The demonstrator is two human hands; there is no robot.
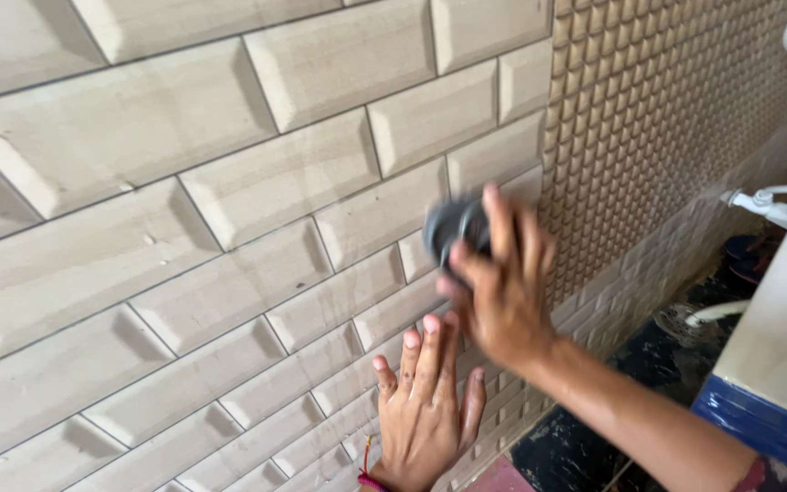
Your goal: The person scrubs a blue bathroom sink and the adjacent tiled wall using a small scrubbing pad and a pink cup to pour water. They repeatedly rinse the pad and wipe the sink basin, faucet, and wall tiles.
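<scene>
Wall: a tiled wall [229, 210] of pale beige bevelled brick tiles is seen tilted across the left and middle of the view; further right it gives way to a band of small brown mosaic tiles [667, 118].
Left hand: the left hand [423, 401] is laid flat against the brick tiles low in the view, its fingers [430, 351] stretched out, close together and pointing up the wall; nothing is held in it. A red thread band [371, 478] is worn at the wrist.
Dark disc: a round dark grey object [455, 228], blurred and not identifiable beyond its disc shape, is pressed near the wall just above the left fingertips, where the brick tiles meet the mosaic band.
Right hand: the right hand [503, 292] is curled around the disc, fingers closed over its right edge and thumb beneath; the forearm enters from the lower right.
Key relation: the disc lies directly above the flat left hand, apart from it, and is gripped by the right hand only; being round, it shows no long axis.
Right edge: a white fixture with a blue band [758, 419], a white hose fitting [762, 202] and a dark wet floor [667, 364] are seen.
</scene>
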